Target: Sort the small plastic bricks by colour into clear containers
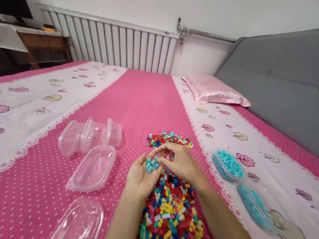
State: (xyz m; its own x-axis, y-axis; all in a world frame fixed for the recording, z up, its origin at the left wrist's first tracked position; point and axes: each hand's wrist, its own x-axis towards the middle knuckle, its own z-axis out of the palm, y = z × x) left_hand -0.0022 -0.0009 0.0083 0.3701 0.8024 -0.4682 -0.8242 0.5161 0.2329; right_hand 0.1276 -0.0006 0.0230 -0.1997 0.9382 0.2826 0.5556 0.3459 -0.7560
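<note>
My left hand (139,177) is palm up and cupped, with several light-blue toy bricks (152,164) lying in it. My right hand (179,162) reaches over from the right, its fingers curled and the thumb tip beside these bricks; whatever may be between its fingertips is hidden. Beneath both hands and forearms spreads a large pile of mixed-colour toy bricks (170,216), mostly red, yellow, blue, green and white. Just beyond my hands lies a smaller mixed heap (167,137).
To the right, two clear tubs (224,173) (255,210) hold turquoise bricks. On the left are clear empty containers (98,135), a clear lid or tray (94,169) and another (71,235). A pink pillow (216,90) rests near the grey headboard (283,79) on the pink bedspread (150,93).
</note>
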